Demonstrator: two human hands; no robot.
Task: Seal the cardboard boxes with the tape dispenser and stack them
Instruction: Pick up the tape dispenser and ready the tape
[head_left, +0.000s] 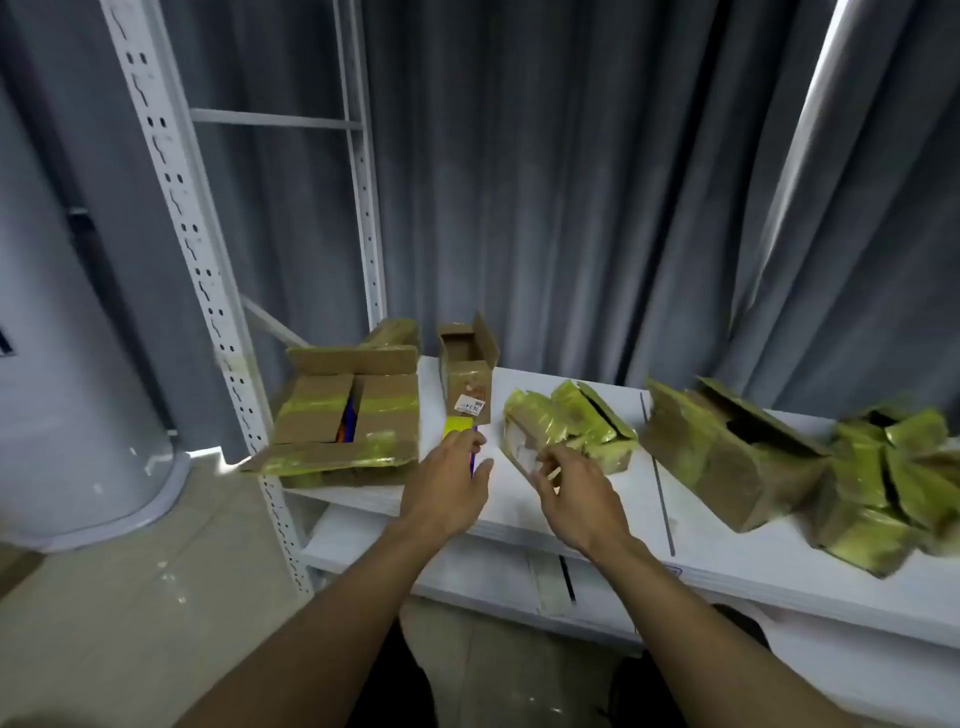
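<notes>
Tape dispenser (460, 427), yellow and blue, sits under the left hand (451, 486), fingers loosely curled over it but not clearly closed, beside a small open box (466, 371) on the white shelf (727, 551). Right hand (574, 496) pinches a taped box's flap (524, 447). A loose hold risks the dispenser slipping.

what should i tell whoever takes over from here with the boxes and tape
Left hand: fingers on the yellow-and-blue tape dispenser lying on the white shelf; grip not yet clearly closed.
Right hand: touching the small yellow-taped cardboard box lying on its side.
Elsewhere: large flat cardboard box at the left, flaps parted; small upright cardboard box behind the dispenser, top open; more yellow-taped cardboard boxes at the right, flaps open.
Done: no box clearly sealed or stacked.
Left: tape each shut, then stack.
</notes>
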